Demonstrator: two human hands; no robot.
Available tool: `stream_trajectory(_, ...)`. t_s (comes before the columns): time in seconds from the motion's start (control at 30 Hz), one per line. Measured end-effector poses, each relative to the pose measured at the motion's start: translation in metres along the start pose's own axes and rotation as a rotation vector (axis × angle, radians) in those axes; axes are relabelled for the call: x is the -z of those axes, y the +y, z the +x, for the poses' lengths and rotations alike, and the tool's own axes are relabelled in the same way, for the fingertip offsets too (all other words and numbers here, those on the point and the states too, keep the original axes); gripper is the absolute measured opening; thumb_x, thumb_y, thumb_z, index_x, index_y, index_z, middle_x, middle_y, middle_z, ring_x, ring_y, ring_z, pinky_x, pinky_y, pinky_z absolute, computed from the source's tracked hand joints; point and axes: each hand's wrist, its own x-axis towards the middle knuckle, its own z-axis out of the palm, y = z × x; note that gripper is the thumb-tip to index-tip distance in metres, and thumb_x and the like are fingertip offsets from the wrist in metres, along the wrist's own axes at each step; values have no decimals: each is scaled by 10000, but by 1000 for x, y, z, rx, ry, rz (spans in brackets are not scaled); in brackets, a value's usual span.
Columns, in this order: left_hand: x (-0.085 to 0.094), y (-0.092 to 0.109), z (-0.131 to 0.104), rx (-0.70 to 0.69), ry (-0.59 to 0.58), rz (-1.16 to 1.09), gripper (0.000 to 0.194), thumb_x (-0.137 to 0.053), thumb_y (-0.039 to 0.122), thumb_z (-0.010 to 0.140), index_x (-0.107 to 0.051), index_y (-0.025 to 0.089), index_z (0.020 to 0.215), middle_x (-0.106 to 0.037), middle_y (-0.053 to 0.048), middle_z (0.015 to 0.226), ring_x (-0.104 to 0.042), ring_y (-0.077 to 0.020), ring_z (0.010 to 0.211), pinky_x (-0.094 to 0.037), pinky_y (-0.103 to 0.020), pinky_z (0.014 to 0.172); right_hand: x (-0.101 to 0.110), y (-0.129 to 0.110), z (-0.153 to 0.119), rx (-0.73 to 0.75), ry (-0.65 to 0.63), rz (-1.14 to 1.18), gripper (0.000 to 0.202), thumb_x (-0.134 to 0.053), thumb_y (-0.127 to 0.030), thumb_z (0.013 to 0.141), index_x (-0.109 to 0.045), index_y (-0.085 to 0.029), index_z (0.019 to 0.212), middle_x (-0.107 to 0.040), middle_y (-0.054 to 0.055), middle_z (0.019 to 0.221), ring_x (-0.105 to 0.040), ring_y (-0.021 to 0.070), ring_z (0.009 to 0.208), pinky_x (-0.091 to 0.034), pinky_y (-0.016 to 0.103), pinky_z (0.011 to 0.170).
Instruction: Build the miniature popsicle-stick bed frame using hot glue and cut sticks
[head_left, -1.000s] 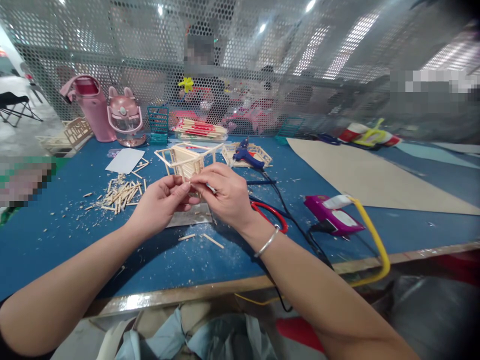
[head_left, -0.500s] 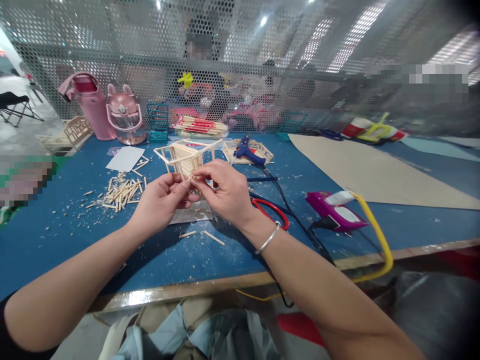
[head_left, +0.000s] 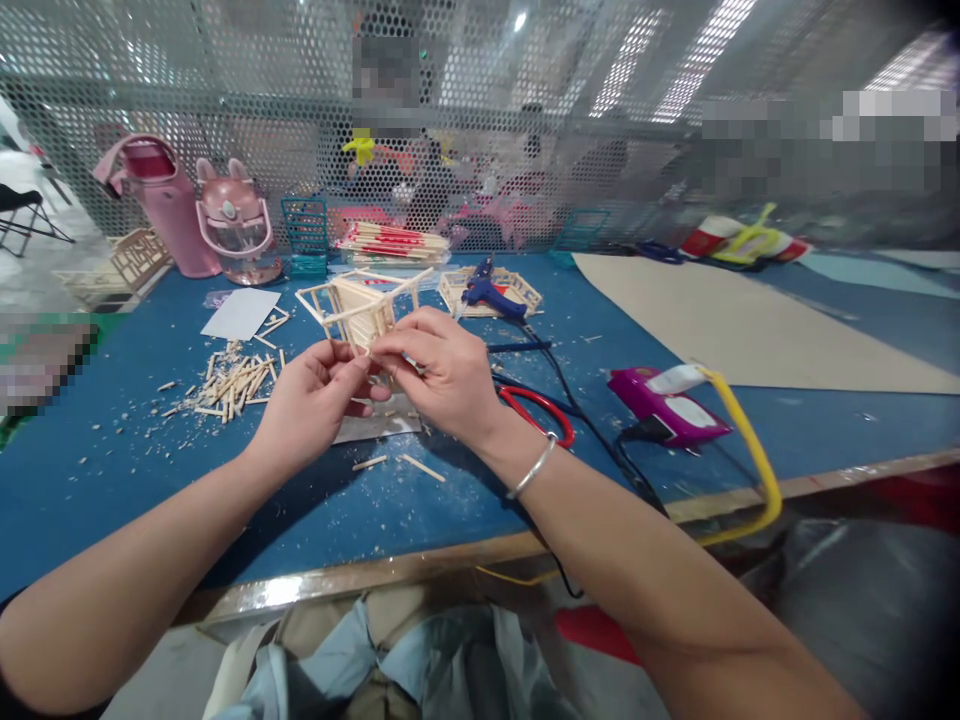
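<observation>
from my end: L hand (head_left: 304, 402) + R hand (head_left: 444, 375) pinch the wooden stick frame (head_left: 361, 308) over the blue tabletop (head_left: 315, 530) — both sides, prob for steadiness (hot glue gun (head_left: 491, 290) sits w/in reach).

I take this, through the head camera, for a craft workshop; a blue table (head_left: 450, 520) carries a heap of cut sticks (head_left: 240, 385) among pale crumbs (head_left: 176, 400), a glue gun (head_left: 491, 292) with its cord, a packet (head_left: 394, 243) of sticks and a broad tan sheet (head_left: 720, 330); a stick frame (head_left: 367, 305) is up off the tabletop; behind, I see a perforated screen (head_left: 262, 110), with a person (head_left: 431, 185) beyond it; lights (head_left: 520, 20) shine overhead; how big the room is, I cannot tell.
</observation>
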Motion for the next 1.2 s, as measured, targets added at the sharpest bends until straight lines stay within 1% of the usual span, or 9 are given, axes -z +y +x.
stream_trajectory(0.17,3,1,2,2,-50,9,260,-671,369,721,-524,164,786,-643,-3,754,-662,-120,596,-515,-199,512,0,4,-1,26,-18,-14,151,-511,-161,848,-655,-205,843,-579,26,790,-547,136,772,-458,273,686)
stream_trajectory(0.37,3,1,3,9,-50,-6,278,-709,361,691,-526,165,762,-635,-5,729,-673,-149,624,-516,-223,517,2,5,0,27,-67,-3,167,-479,-187,867,-641,-208,831,-570,29,807,-534,138,778,-449,277,701)
stream_trajectory(0.53,2,0,3,-16,-18,-10,305,-720,389,683,-541,157,766,-634,6,702,-657,-118,579,-509,-189,504,1,4,1,16,-21,56,86,-517,-147,830,-592,-188,815,-576,22,782,-535,137,758,-454,283,715)
stream_trajectory(0.67,2,1,4,-23,6,-2,279,-701,375,707,-542,155,770,-649,10,692,-649,-98,564,-507,-171,516,-1,5,1,22,8,88,90,-538,-100,781,-584,-171,811,-567,13,754,-527,134,732,-455,280,708)
stream_trajectory(0.8,2,2,4,-21,7,18,209,-665,326,749,-542,156,755,-643,11,668,-654,-100,583,-511,-174,532,-3,7,-1,52,-18,65,145,-515,-125,820,-640,-188,855,-560,22,794,-528,137,773,-442,280,703)
stream_trajectory(0.93,2,3,3,-9,11,33,159,-640,287,770,-546,158,773,-641,12,662,-659,-107,599,-518,-185,546,-5,8,-2,89,-49,-16,197,-485,-166,863,-676,-211,885,-525,19,773,-497,130,751,-419,270,672)
stream_trajectory(1.07,3,5,4,-9,-7,0,102,-616,241,778,-560,156,792,-650,12,697,-657,-96,613,-519,-179,562,-7,8,-2,97,-28,-52,213,-466,-205,891,-679,-214,902,-516,16,755,-484,125,744,-412,261,669)
stream_trajectory(1.2,2,6,3,-5,-6,34,94,-608,227,771,-572,149,809,-657,5,729,-659,-102,639,-518,-184,570,-9,8,-3,109,26,-44,197,-486,-196,883,-683,-197,883,-535,20,766,-493,120,740,-417,254,667)
